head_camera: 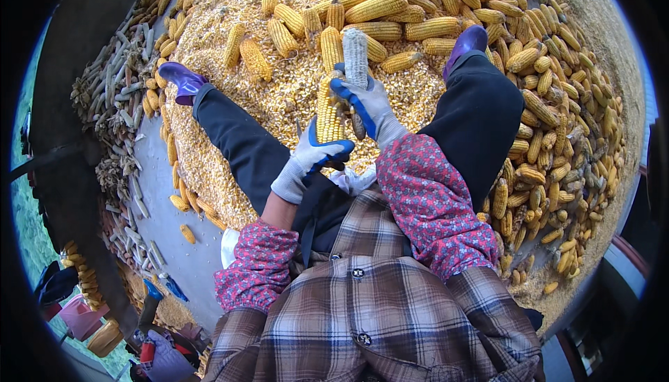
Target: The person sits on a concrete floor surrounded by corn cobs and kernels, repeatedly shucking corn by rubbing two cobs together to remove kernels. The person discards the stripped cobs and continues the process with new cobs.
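Observation:
My left hand (315, 151), in a white and blue coated work glove, grips the lower end of a yellow corn ear (329, 120). That ear stands roughly upright in front of my lap. My right hand (370, 102), gloved the same way, is closed around a pale, stripped corncob (355, 55), whose top points away from me. The right fingers lie against the side of the yellow ear. Below that hand, a greyish-brown end (358, 127) pokes out; whether it belongs to the same cob, I cannot tell. Shelled kernels (282, 97) lie heaped between my outstretched legs.
Whole corn ears are piled ahead (434, 5) and at the right (554, 141). Bare cobs (112, 76) lie scattered at the left on the grey floor (167, 173). Another person (162, 353) sits at the lower left, near a pink container (82, 316).

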Demonstrator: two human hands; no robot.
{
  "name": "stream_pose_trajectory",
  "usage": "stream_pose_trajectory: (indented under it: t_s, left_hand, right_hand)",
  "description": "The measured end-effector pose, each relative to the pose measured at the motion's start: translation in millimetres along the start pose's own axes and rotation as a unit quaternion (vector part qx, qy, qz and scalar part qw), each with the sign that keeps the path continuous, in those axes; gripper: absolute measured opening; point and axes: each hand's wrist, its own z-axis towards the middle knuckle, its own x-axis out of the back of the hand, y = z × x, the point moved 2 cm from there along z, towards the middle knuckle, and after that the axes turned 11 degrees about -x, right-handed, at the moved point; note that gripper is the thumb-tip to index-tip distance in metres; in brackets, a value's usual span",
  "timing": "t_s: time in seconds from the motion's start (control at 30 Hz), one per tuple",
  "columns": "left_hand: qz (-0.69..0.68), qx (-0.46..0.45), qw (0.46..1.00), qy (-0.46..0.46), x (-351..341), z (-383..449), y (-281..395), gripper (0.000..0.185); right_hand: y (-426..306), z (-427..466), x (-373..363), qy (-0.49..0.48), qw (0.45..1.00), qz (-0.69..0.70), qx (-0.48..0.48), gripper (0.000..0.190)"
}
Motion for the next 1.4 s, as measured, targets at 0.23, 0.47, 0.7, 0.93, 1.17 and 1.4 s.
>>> stream_pose_trajectory:
  t_s: [0.23,0.47,0.7,0.93,1.17,1.4]
  left_hand:
    - [0.061,0.045,0.997,0.005,-8,-3,11,0.049]
    - [0.282,-0.179,0.942,0.045,16,0,-12,0.06]
    - [0.145,-0.009,0.989,0.01,-8,3,9,0.049]
    - [-0.268,0.059,0.962,-0.003,-4,-15,20,0.047]
    - [0.409,-0.064,0.901,0.129,-16,-5,8,0.057]
    - [-0.039,0.05,0.998,0.021,3,-5,-4,0.037]
  right_hand:
    - [5,-17,-3,0.13,0.927,-0.302,0.178,0.044]
    - [10,-3,-7,-0.021,0.997,-0.074,0.009,0.054]
    - [18,1,3,0.109,0.965,-0.224,0.084,0.043]
    - [2,-2,-6,-0.079,0.995,0.055,0.027,0.047]
    - [3,-5,-8,-0.099,0.994,0.042,0.036,0.044]
    - [18,24,13,-0.075,0.995,0.065,0.021,0.032]
